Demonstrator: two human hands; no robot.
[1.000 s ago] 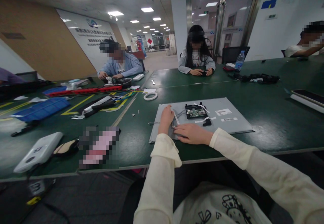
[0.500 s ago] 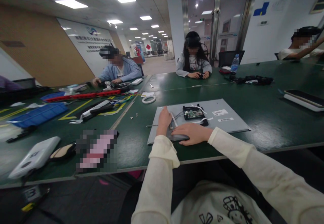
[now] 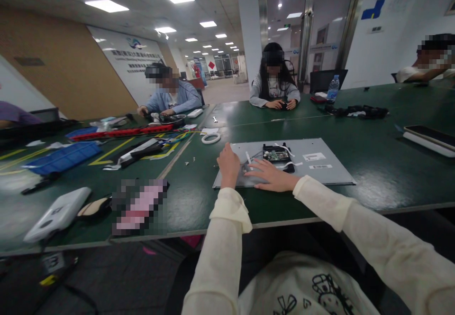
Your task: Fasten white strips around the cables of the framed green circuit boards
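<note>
A grey metal panel [image 3: 320, 175] lies flat on the green table [image 3: 384, 172] in front of me. A small green circuit board [image 3: 276, 155] with white tape strips and thin wires sits near its middle. My left hand [image 3: 228, 165] rests on the panel's left edge with its fingers curled; what they hold, if anything, is hidden. My right hand [image 3: 272, 176] lies flat on the panel just below the board, fingers stretched out toward the wires.
A roll of white tape [image 3: 211, 138] lies beyond the panel. To the left are a blue tray [image 3: 64, 157], red bar [image 3: 121, 132], cables and a white device [image 3: 59, 214]. Three people sit across the table. A water bottle [image 3: 332, 89] and black gear [image 3: 359, 111] stand at right.
My right hand has slid up and to the right along the panel toward the circuit board, its fingers now spread. My left hand has shifted slightly to the panel's left edge.
</note>
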